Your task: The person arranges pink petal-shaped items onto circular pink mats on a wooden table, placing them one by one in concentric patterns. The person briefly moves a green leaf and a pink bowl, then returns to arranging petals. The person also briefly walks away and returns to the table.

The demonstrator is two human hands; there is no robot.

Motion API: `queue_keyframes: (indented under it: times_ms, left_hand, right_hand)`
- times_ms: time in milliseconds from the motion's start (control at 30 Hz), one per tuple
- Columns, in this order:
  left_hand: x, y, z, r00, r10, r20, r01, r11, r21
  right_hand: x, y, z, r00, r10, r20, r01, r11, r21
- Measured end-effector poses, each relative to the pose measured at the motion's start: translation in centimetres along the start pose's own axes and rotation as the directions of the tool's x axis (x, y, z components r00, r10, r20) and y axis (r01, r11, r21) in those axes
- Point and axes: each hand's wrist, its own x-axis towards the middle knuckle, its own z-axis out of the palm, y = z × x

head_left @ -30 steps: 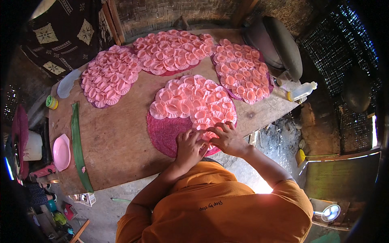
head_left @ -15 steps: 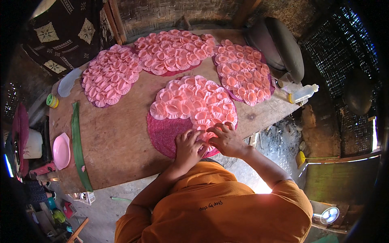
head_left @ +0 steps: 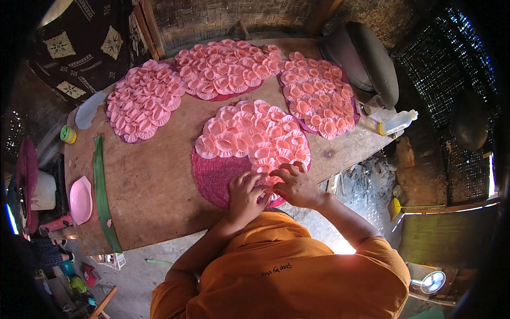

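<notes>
Just below the middle of the frame, two hands come together over the near part of a round magenta mat point(head_left: 218, 178). Both belong to the person in the orange shirt point(head_left: 287, 271). The left hand point(head_left: 245, 194) has its fingers slightly spread and bent; the right hand point(head_left: 298, 186) curls over from the other side, its fingertips close to the left's. Both sets of fingers are among the pink ruffled pieces point(head_left: 265, 130), and from where I stand I cannot tell whether either pinches one. Those pieces cover the mat's upper and right parts, leaving its lower left bare.

Across the upper part of the wooden table point(head_left: 154, 186) lie three more mats thick with pink pieces: one at upper left point(head_left: 142, 101), one at upper centre point(head_left: 228, 66), one at upper right point(head_left: 319, 95). Past that last one sits a big dark pot point(head_left: 366, 61), tilted, with a clear bottle point(head_left: 397, 123) lying near it. Toward the frame's left edge, a pink dish point(head_left: 81, 200) rests just beside a long green leaf strip point(head_left: 102, 186).
</notes>
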Motion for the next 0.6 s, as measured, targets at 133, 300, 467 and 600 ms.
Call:
queue_keyframes:
  times_ms: [133, 300, 467, 600]
  left_hand:
    - [-0.3, -1.3, -1.6, 0.991, -0.053, -0.123, 0.051, 0.998, -0.022]
    - [-0.9, -3.2, -4.0, 0.952, -0.179, -0.247, 0.172, 0.984, -0.05]
    - [-1.4, -3.8, -4.5, 0.941, -0.222, -0.256, 0.221, 0.975, -0.031]
    - [-1.5, -4.2, -4.3, 0.946, -0.2, -0.255, 0.205, 0.979, -0.007]
  right_hand:
    - [-0.4, 0.1, -0.7, 0.993, -0.028, -0.118, 0.025, 0.999, -0.028]
    - [-0.1, 1.1, -0.8, 0.997, -0.057, -0.045, 0.055, 0.998, -0.033]
    - [1.1, 1.1, -0.3, 0.989, -0.145, 0.0, 0.144, 0.987, -0.069]
    - [2.0, 1.4, -1.9, 0.99, -0.135, 0.034, 0.132, 0.988, 0.077]
